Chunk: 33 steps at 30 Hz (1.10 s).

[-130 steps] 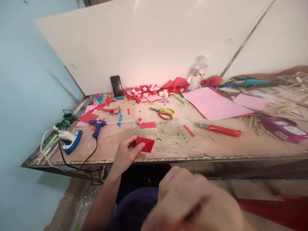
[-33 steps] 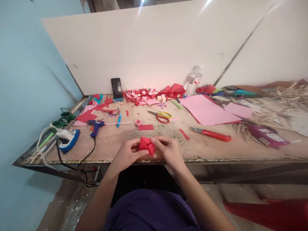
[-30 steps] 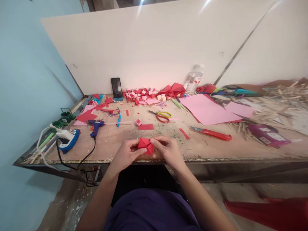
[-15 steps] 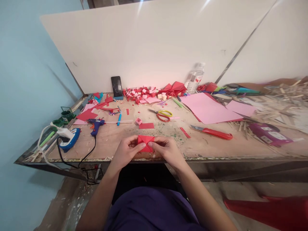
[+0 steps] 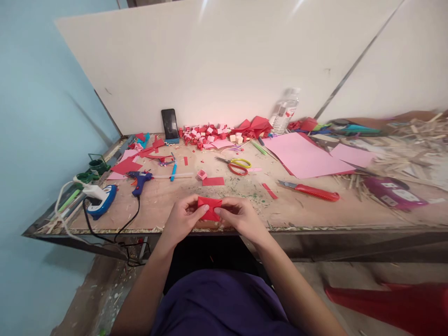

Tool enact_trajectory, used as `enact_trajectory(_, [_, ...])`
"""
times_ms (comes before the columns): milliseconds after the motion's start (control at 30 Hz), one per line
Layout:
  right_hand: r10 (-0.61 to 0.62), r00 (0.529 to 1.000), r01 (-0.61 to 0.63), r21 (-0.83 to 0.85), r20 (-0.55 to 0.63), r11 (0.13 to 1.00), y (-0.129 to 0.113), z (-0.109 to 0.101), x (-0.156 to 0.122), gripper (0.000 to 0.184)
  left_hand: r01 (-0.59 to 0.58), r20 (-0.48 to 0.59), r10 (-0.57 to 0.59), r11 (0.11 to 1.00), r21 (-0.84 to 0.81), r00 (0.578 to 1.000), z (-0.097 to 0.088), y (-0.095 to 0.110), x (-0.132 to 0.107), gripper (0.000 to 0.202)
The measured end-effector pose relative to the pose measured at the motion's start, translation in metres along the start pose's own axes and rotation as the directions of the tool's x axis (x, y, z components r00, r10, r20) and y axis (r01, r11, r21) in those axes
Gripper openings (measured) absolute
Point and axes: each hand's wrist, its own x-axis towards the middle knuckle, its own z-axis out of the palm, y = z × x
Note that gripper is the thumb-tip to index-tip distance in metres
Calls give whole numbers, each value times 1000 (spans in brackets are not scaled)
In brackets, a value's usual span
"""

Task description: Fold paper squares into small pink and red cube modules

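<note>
Between my two hands is a folded red paper (image 5: 210, 214), held just above the table's front edge. My left hand (image 5: 184, 217) pinches its left side, thumb on the face and fingers behind. On the right side, my right hand (image 5: 241, 217) grips it the same way, thumb pressed on the paper. Just beyond lie a red paper strip (image 5: 214, 181) and a small pink paper box (image 5: 202, 174). Scissors (image 5: 235, 165) with yellow and red handles rest farther back. A red utility knife (image 5: 311, 191) lies to the right.
A blue glue gun (image 5: 140, 181) and a power strip (image 5: 103, 203) with cables are at left. Small paper boxes (image 5: 206, 136) are heaped at the back beside a phone (image 5: 170, 125). Pink sheets (image 5: 304, 156), a plastic bottle (image 5: 285, 112) and wood sticks (image 5: 413, 154) occupy the right.
The red paper's upper flap now looks folded down, hiding part of the crossing creases seen before. Both thumbs still press on it, and it sits slightly more to the left.
</note>
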Motion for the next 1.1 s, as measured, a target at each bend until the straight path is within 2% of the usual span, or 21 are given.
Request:
enact_trajectory(233, [78,997,-77,63,-10,995,4,0,1,17,7,-68,-7,1000,-9,998,1,1,0,26])
enact_trajectory(333, [42,999,-42,24,0,999,4,0,1,17,0,-58,1,1000,13,998,1,0,0,32])
enact_trajectory(500, [-15,1000,16,-65,12,998,3,-1,0,19,-10,-40,12,998,59,999,-1,-1,1,26])
enact_trajectory(600, [-16,1000,17,-58,22,998,2,0,0,17,-36,-33,37,998,44,999,-2,-2,1,23])
enact_trajectory(800, [4,1000,-5,26,6,1000,0,0,1,22,-124,-12,124,992,-7,992,-3,-7,1,12])
enact_trajectory(933, [92,996,-90,143,-2,986,0,-2,-1,26,-169,-50,168,986,-11,984,-5,-9,1,12])
enact_trajectory(1033, [165,985,-170,297,42,940,1,-3,-2,37,-181,-61,181,983,1,982,-6,-10,1,14])
enact_trajectory(1100, [175,981,-190,272,80,943,1,-2,-1,41,-190,-51,191,982,21,980,-7,-9,0,12])
